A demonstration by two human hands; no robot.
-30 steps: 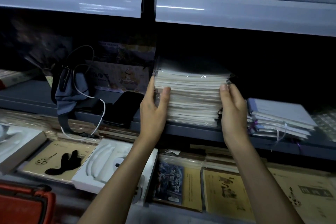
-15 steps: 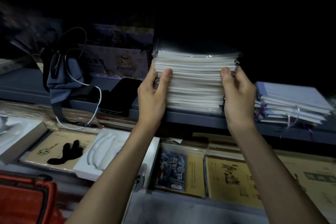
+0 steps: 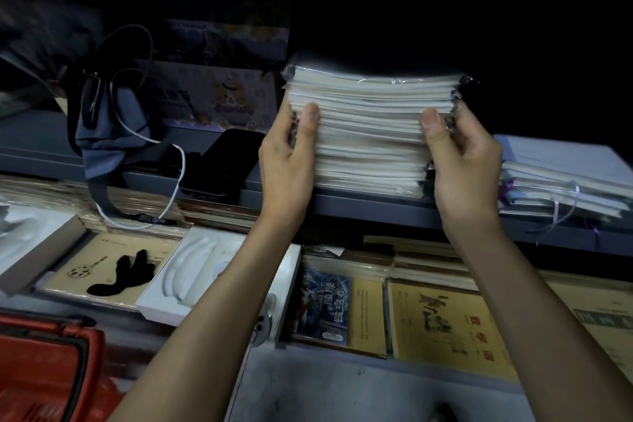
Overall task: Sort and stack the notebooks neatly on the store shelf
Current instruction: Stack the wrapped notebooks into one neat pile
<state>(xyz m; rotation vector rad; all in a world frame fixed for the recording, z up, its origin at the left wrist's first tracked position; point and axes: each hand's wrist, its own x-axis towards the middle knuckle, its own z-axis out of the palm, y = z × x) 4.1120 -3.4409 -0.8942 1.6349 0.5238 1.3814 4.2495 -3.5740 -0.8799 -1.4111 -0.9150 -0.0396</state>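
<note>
- The dark grey store shelf (image 3: 370,207) runs across the view; the bay above and behind it is too dim to read, and only the front row catches light
- Below it a lower tier shows brown exercise books (image 3: 445,329) laid face up for display, with a red basket (image 3: 44,370) at the bottom left
- The stack of notebooks (image 3: 370,134), wrapped in clear film, appears to rest on the shelf near its front edge; its layers step slightly, so I judge it is being squared up
- A lower pile of ribboned notebooks (image 3: 565,181) lies just beside it on the right, likely the neighbour to align with
- The left hand (image 3: 286,164) grips the stack's left end and the right hand (image 3: 462,164) its right end, thumbs across the front, which keeps the layers from fanning
- A grey bag (image 3: 109,134) with a white cable lies well to the left
</note>
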